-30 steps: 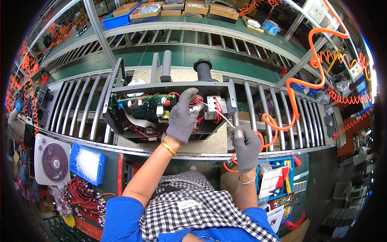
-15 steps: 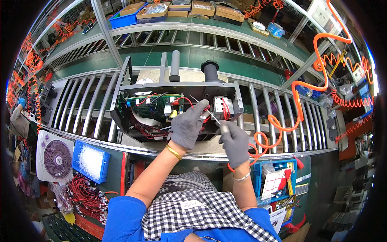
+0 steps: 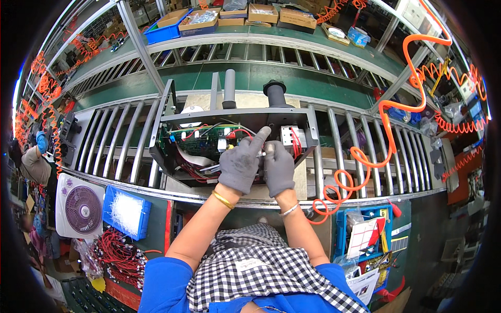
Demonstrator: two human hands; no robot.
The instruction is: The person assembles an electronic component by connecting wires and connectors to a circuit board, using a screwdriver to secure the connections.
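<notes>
Right hand (image 3: 278, 169) has moved beside left hand (image 3: 241, 164) at the chassis (image 3: 235, 116); I cannot tell either grip's state.

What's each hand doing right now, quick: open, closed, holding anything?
Left hand: at the dark metal case, one finger extended; whether it grips anything cannot be told.
Right hand: close beside it, grip hidden; cannot be told.

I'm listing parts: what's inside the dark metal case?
The case holds a green circuit board at left, a white block at right, a pale cable and red wires. The left hand and right hand hide what lies behind them.
</notes>
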